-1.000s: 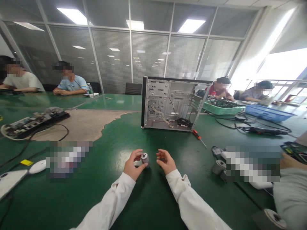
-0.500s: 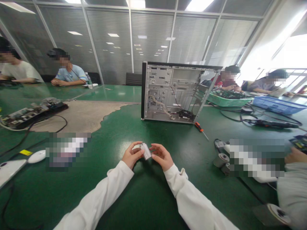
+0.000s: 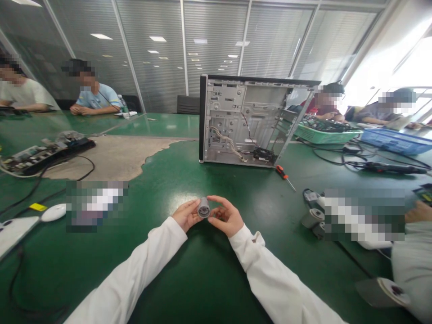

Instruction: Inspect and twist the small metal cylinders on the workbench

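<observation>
Between the hands (image 3: 184, 217) (image 3: 231, 218), a cylinder (image 3: 204, 209) is part-hidden.

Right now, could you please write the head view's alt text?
The left hand holds a gray cylinder at a green table, the right hand at its side. Beyond stands an open computer case, a screwdriver near it.

The grey cylinder (image 3: 204, 208) has tipped its recessed end toward the camera, the right grip (image 3: 228, 217) drawn in close.

An office, used as an electronics workshop: blinds (image 3: 155, 83) behind glass, a chair (image 3: 188, 104), people (image 3: 101, 98) around a table (image 3: 209, 274) bearing an open PC case (image 3: 259, 105) and screwdriver (image 3: 281, 173).
</observation>
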A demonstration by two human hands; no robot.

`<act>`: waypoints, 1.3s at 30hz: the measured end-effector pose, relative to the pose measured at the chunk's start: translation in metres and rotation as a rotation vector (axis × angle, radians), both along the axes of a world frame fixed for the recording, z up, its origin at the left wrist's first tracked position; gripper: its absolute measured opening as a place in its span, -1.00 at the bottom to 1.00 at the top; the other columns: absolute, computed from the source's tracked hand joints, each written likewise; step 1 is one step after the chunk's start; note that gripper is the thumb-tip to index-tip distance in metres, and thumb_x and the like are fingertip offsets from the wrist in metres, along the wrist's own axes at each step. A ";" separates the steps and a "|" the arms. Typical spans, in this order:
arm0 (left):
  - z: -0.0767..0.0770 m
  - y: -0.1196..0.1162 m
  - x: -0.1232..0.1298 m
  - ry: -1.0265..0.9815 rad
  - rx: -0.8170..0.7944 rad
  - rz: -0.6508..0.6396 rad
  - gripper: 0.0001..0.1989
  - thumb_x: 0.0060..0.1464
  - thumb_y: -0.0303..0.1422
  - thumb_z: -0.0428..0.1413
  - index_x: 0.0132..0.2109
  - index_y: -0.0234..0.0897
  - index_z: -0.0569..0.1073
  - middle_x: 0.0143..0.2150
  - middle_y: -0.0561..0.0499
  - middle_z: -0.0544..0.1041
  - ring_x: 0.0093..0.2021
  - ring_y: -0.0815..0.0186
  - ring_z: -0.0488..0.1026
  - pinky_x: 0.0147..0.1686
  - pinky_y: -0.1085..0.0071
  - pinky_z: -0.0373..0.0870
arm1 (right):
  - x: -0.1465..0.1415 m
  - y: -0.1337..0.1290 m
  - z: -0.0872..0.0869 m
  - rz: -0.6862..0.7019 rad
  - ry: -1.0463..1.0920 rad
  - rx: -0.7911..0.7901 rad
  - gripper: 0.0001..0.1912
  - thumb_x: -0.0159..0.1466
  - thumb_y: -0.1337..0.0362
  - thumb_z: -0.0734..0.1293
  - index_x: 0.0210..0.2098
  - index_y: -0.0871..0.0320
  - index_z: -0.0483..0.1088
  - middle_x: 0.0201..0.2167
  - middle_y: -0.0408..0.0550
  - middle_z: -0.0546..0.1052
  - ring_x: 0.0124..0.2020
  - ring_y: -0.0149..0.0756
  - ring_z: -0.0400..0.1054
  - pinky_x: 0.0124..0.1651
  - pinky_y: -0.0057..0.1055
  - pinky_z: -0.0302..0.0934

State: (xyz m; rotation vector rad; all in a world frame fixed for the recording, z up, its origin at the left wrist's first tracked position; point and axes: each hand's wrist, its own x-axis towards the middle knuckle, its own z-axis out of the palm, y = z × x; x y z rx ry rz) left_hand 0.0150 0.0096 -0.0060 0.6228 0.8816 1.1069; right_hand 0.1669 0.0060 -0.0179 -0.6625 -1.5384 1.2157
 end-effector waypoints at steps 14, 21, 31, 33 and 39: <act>0.004 -0.004 0.006 0.240 -0.002 -0.227 -0.69 -0.07 -0.18 0.01 -0.44 -0.40 0.37 -0.69 -0.01 0.41 -0.72 0.44 0.33 -0.75 0.58 0.27 | 0.004 -0.009 0.016 -0.162 -0.297 0.311 -0.63 -0.07 0.42 0.28 -0.23 0.12 0.30 -0.24 -0.04 0.30 -0.59 -0.56 0.16 -0.51 -0.51 0.15; 0.004 -0.004 0.000 0.102 -0.040 -0.387 -0.55 -0.03 -0.09 -0.08 -0.40 -0.47 0.40 -0.60 -0.07 0.44 -0.59 0.42 0.39 -0.56 0.55 0.34 | 0.003 -0.006 0.009 -0.215 -0.230 0.289 -0.64 -0.08 0.39 0.31 -0.24 0.12 0.28 -0.29 -0.09 0.31 -0.63 -0.59 0.13 -0.57 -0.53 0.12; 0.000 -0.006 -0.006 -0.052 -0.061 -0.490 -0.56 -0.02 -0.12 -0.08 -0.30 -0.50 0.37 -0.46 -0.15 0.47 -0.44 0.34 0.41 -0.37 0.46 0.31 | 0.004 -0.010 0.011 -0.185 -0.224 0.252 -0.57 -0.07 0.39 0.31 -0.16 0.09 0.27 -0.25 -0.07 0.31 -0.62 -0.59 0.13 -0.54 -0.52 0.15; 0.005 -0.007 -0.005 -0.088 -0.118 -0.497 -0.51 0.02 -0.09 -0.17 -0.31 -0.50 0.39 -0.46 -0.16 0.47 -0.44 0.33 0.41 -0.36 0.45 0.31 | 0.004 -0.008 0.008 -0.162 -0.188 0.222 -0.50 -0.03 0.37 0.29 -0.07 0.07 0.21 -0.24 -0.07 0.33 -0.61 -0.58 0.15 -0.53 -0.51 0.16; 0.014 -0.010 -0.002 -0.162 -0.185 -0.499 -0.33 -0.03 0.04 -0.28 -0.25 -0.55 0.37 -0.37 -0.26 0.48 -0.42 0.28 0.44 -0.31 0.38 0.30 | 0.005 0.003 -0.004 -0.197 -0.035 0.060 -0.57 0.03 0.26 0.26 -0.08 0.08 0.24 -0.25 -0.05 0.38 -0.63 -0.56 0.20 -0.54 -0.51 0.17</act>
